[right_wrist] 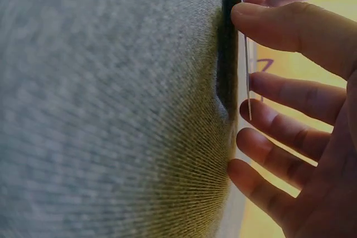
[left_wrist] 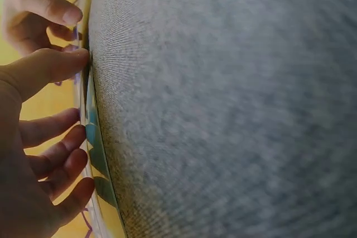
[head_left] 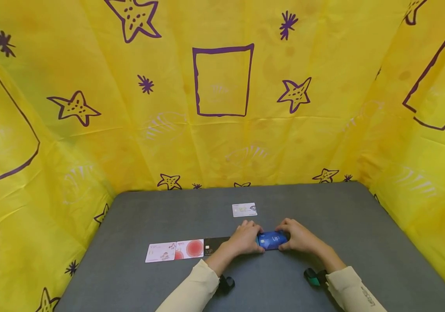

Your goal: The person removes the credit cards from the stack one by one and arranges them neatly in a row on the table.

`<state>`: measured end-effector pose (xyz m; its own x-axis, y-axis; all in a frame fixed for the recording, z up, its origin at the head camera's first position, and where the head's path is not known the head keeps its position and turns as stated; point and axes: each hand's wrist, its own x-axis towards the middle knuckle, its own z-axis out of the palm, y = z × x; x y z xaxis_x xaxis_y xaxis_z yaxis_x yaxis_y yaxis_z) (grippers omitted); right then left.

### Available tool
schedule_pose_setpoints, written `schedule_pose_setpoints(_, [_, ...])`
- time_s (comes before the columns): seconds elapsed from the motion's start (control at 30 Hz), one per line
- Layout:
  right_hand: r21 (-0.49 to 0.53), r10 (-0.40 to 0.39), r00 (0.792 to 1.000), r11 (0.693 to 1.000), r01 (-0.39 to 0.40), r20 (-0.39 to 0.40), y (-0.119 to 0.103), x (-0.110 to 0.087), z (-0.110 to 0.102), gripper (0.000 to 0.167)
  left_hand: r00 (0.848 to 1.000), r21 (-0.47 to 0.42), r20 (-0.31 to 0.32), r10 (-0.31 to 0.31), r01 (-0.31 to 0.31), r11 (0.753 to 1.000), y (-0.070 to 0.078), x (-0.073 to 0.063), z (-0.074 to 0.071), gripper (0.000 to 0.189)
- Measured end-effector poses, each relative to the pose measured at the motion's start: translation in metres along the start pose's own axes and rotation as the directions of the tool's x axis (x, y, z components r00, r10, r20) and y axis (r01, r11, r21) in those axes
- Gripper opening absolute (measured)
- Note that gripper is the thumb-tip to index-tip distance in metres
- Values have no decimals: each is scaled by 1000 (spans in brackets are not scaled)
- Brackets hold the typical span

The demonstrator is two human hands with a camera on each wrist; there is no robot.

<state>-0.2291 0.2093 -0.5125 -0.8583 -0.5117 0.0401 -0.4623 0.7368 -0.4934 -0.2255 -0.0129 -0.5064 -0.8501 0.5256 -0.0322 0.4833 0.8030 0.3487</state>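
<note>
On the grey table, a blue card marked "VIP" lies between my two hands. My right hand pinches its right end, thumb at the near edge and fingers at the far one. In the right wrist view, that card shows edge-on, slightly raised. My left hand has thumb and forefinger at the blue card's left corners, and its other fingers come down on a glossy card with teal patches. That card is mostly hidden under the hand. Left of it lies a black card, partly covered by my left hand.
Continuing the row leftward are a white card with red circles and a pale pink card. A white card lies farther back, alone. Yellow patterned cloth walls off the table's back and sides. Dark straps hang near the wrists.
</note>
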Motion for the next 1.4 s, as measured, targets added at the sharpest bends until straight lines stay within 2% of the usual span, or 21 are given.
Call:
schedule_pose_setpoints(0.3, [-40,-19,1000,999,18,-13,-2,0,2,45,1000,19,5,11,-11,1000,0,0,2,49])
schedule_pose_setpoints(0.8, [-28,-41,999,999,41,1,-3,3,1,45,1000,5,7,3,-3,1000,-5,-2,1,51])
schedule_pose_setpoints(1.03, [38,-28,999,999,28,16,-3,7,-5,41,999,-51,25,39,-38,998,-14,-3,-5,48])
schedule_pose_setpoints(1.23, [85,17,1000,996,-16,-12,-5,12,-8,40,1000,-67,22,17,-16,998,-25,-1,-13,43])
schedule_pose_setpoints(1.4, [100,46,998,994,-41,-47,-7,26,-9,39,1000,-119,-6,-25,24,993,-37,5,-28,42])
